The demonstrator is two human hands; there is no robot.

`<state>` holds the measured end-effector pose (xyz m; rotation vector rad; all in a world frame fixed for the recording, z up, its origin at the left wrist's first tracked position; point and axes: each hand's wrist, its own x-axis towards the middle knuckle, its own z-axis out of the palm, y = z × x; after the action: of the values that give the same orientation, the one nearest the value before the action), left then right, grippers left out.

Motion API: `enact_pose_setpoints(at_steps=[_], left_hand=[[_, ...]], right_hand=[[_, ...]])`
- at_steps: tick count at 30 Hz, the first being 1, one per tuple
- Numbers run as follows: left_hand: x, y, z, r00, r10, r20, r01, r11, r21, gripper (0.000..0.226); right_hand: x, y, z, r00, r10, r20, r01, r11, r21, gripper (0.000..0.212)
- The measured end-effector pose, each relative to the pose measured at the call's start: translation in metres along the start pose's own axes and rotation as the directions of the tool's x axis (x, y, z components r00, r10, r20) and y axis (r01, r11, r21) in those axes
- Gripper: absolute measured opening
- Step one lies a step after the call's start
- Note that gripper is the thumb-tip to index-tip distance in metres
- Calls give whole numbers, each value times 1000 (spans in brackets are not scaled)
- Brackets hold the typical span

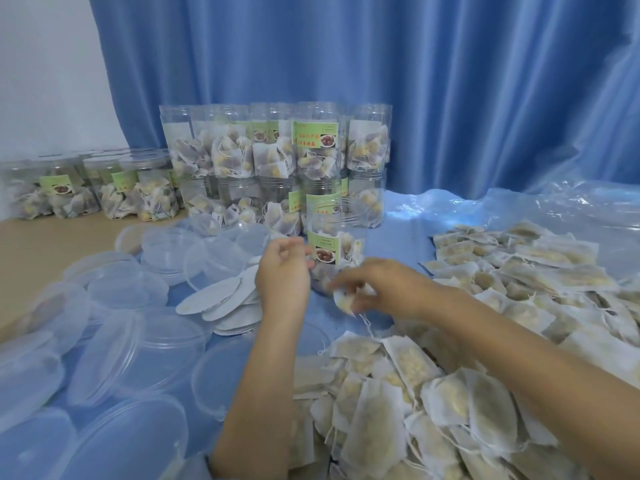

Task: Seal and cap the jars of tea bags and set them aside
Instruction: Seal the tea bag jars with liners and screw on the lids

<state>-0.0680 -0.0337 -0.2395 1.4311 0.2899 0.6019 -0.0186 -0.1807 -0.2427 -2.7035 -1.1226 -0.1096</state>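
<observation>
Blue sheeting [408, 237] covers the table; clear plastic lids [131, 344] lie at left. Left hand [282, 271], fingers curled (holding nothing discernible), is beside the open labelled jar [332, 247]. Right hand [384, 287] pinches a tea bag [344, 301]; loose tea bags [450, 393] are heaped at right.

- Single head-worn wide-angle view, looking forward and down over the table [27, 244].
- Close above both forearms; blue curtain [450, 98] fills the far background.
</observation>
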Motion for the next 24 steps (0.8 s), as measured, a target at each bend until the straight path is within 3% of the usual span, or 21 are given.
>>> enact_pose_setpoints(at_steps=[2,4,6,7,8,11,12,13,15,16,17,19,21,24], left_hand=[[6,5,-11,999,39,-24,-39,999,-2,18],[10,8,-20,997,55,-47,-55,998,-1,17],[14,11,-27,998,47,-52,-47,999,-12,18],[15,13,-31,998,36,-52,-37,999,-31,18],[17,15,-34,998,24,-55,-27,998,-55,18],[23,18,-43,997,6,-83,-12,997,-79,17],[24,16,-45,995,1,-95,-7,997,-72,17],[25,15,-48,994,-3,-110,-4,998,-66,17],[26,11,-53,991,-10,-136,3,998,-55,17],[27,10,-57,989,-10,-151,5,999,-39,17],[29,9,-62,986,-2,-169,1,1000,-9,18],[32,7,-75,975,40,-220,-21,996,90,20],[36,4,-87,959,92,-269,-32,975,218,20],[36,-3,-93,951,143,-276,-27,923,384,12]], right_hand=[[12,-5,-15,929,2,-371,92,967,237,35],[28,-11,-31,732,138,-668,214,883,417,25],[47,-18,-43,534,311,-786,257,826,502,21],[55,-18,-47,490,365,-792,230,822,521,21],[63,-16,-49,511,384,-769,158,838,523,18],[75,-6,-37,761,361,-538,-178,915,363,18],[74,-6,-29,781,333,-529,-193,933,303,20],[70,-8,-23,753,270,-600,-142,957,252,21],[60,-18,-11,596,57,-801,11,997,79,15],[55,-23,-5,556,-30,-831,61,998,5,12],[51,-27,1,578,-81,-812,112,994,-20,12],[45,-39,9,782,-30,-622,142,981,132,13],[46,-46,19,945,41,-324,33,975,221,19],[49,-49,28,995,95,2,-95,994,62,42]])
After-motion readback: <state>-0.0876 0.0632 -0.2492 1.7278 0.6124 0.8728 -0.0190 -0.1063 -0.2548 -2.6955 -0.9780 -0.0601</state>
